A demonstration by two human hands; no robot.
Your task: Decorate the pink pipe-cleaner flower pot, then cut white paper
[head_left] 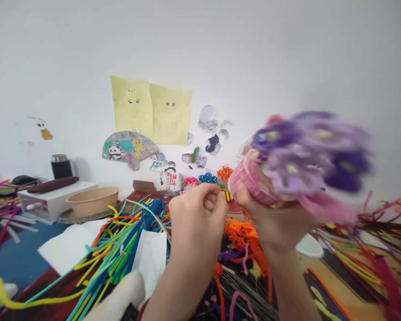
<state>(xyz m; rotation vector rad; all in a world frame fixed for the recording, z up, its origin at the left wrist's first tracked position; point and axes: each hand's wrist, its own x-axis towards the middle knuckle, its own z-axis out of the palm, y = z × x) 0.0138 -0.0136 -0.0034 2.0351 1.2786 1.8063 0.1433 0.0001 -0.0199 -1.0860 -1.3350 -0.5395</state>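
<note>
My right hand (270, 218) is wrapped round a pipe-cleaner flower bouquet (290, 167), tilted to the right and blurred by motion. Its pink ribbed base (249, 178) points left; light and dark purple flowers with pale yellow centres fill the other end. To the left of that base, and apart from it, my left hand (197, 218) is raised with thumb and fingers pinched together. Whatever may be between those fingertips is hidden or too small to make out. Below the hands lie orange pipe-cleaner pieces (242, 236) and a bundle of dark stems (247, 287).
Blue, green and yellow pipe cleaners (130, 240) spread left of centre beside white paper (70, 245). A beige bowl (93, 200), a white box (53, 203) and a dark flask (60, 167) stand at the back left. More pipe cleaners (370, 272) cover the right side.
</note>
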